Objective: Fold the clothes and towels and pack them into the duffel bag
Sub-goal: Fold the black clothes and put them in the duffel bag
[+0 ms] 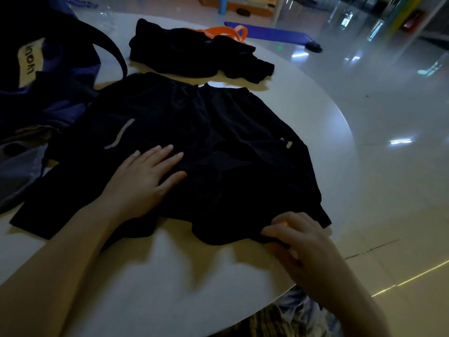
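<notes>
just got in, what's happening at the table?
A person is laying black shorts flat on the white table, apparently ready for folding. The left hand presses flat on the fabric; the right hand pinches the near hem. A crumpled dark garment lies unfolded beyond, with an orange strap behind it. The duffel bag sits at the left.
</notes>
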`<state>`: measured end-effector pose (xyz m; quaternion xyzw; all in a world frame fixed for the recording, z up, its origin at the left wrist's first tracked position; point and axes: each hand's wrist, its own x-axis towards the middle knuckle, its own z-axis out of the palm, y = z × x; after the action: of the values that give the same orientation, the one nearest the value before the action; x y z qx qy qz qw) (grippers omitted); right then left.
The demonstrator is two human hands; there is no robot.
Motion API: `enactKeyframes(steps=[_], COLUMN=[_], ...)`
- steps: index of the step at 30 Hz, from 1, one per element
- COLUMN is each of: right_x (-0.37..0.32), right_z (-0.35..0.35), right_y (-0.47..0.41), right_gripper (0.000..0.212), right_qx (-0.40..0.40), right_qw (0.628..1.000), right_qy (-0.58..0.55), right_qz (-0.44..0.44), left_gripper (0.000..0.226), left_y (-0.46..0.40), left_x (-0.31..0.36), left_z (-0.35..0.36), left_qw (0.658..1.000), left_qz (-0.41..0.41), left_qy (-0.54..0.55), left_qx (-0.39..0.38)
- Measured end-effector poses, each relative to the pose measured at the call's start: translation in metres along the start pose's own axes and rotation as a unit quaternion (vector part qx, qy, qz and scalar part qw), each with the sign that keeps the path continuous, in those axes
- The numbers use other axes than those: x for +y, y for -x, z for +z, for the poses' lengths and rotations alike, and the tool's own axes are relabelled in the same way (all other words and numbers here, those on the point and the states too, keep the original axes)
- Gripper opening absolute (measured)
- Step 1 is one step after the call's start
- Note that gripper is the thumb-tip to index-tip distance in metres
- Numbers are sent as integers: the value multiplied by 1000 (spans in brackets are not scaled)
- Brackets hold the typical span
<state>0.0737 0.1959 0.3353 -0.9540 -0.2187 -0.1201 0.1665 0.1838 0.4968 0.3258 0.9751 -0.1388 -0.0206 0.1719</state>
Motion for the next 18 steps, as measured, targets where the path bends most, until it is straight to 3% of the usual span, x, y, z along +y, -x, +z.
enactKeyframes(steps=[2,6,12,18], right_x=[-10,-27,-14,-26], right_z=[-5,-15,22,8], right_y=[-1,-19,-68,-54], right_gripper=[41,41,30,21], right_qx=[25,98,57,184], right_qw=[1000,994,998,966], right_qy=[-8,-43,-17,-181], right_qz=[17,27,7,6], left_gripper=[85,75,83,80], left_y=[6,12,0,0], left_x=[4,18,3,2], left_z=[-7,-18,2,3], left_qw=[998,988,999,999], left_qz=[0,30,-6,-6], left_qy=[52,79,11,15], left_qx=[42,131,29,42])
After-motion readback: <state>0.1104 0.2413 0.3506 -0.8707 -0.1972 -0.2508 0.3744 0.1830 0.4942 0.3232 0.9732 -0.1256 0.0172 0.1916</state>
